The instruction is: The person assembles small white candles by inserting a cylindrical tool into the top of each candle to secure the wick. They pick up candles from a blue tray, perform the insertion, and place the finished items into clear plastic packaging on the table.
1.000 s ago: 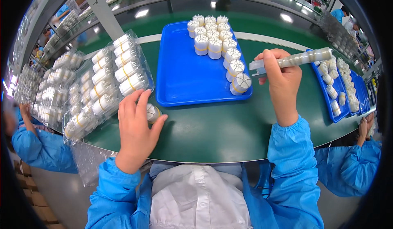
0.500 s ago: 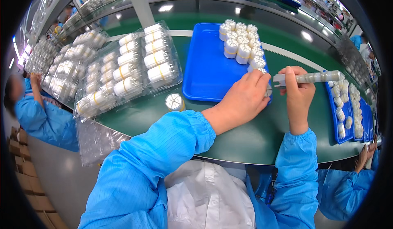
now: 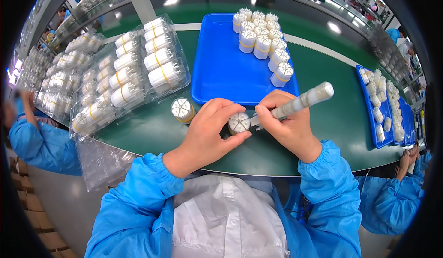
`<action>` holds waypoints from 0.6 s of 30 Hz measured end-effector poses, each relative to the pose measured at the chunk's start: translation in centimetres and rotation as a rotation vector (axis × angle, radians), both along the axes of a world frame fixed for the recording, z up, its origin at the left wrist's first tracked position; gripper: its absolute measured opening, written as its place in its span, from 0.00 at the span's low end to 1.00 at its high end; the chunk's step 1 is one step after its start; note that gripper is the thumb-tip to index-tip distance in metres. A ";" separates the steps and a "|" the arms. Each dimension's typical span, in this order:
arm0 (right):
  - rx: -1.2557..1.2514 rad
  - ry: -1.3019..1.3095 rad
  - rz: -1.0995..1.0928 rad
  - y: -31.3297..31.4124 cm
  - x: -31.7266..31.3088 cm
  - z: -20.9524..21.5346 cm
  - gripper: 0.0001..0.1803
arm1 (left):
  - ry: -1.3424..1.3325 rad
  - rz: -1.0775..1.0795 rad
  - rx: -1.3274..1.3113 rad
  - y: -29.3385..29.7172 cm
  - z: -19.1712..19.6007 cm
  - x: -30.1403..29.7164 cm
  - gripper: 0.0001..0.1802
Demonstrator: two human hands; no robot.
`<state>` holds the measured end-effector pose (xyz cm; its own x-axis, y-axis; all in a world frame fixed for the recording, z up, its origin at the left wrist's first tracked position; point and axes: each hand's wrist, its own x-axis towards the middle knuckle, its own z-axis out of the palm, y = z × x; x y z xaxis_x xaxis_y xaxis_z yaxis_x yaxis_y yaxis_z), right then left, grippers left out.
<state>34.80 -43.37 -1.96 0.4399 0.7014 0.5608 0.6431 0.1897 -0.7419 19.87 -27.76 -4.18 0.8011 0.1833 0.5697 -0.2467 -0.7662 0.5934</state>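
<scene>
Bright overhead light, glare patches, fisheye-warped edges

One head-worn fisheye looks steeply down, close over the green table (image 3: 323, 119).

A blue tray (image 3: 221, 73) of white cylinders (image 3: 260, 39) lies on the green table (image 3: 350, 115), clear packs (image 3: 124, 69) to its left, one loose cylinder (image 3: 181, 109) nearby.

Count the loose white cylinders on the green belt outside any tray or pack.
2: one cylinder pinched in the left hand beside the right hand holding a tool; another cylinder stands left of it.
</scene>
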 end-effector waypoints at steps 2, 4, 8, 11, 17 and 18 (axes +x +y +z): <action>0.014 0.005 0.002 0.2 0.0 0.1 0.04 | 0.012 0.011 -0.002 0.1 0.0 -0.2 0.29; 0.003 0.020 0.006 0.3 -0.1 0.2 0.05 | 0.017 0.022 0.001 0.1 -0.1 -0.3 0.30; -0.070 0.038 -0.009 0.2 -0.5 0.2 0.06 | 0.002 0.033 0.038 -0.3 -0.1 -0.4 0.31; -0.120 0.028 -0.015 0.1 -0.8 0.2 0.06 | -0.016 0.029 0.043 -0.4 -0.1 -0.4 0.32; -0.027 -0.109 0.027 0.4 -0.7 -0.3 0.06 | 0.014 0.034 0.047 -0.6 -0.1 -0.5 0.31; 0.009 -0.136 0.041 0.4 -0.6 -0.2 0.06 | 0.010 0.034 0.055 -0.6 -0.1 -0.4 0.30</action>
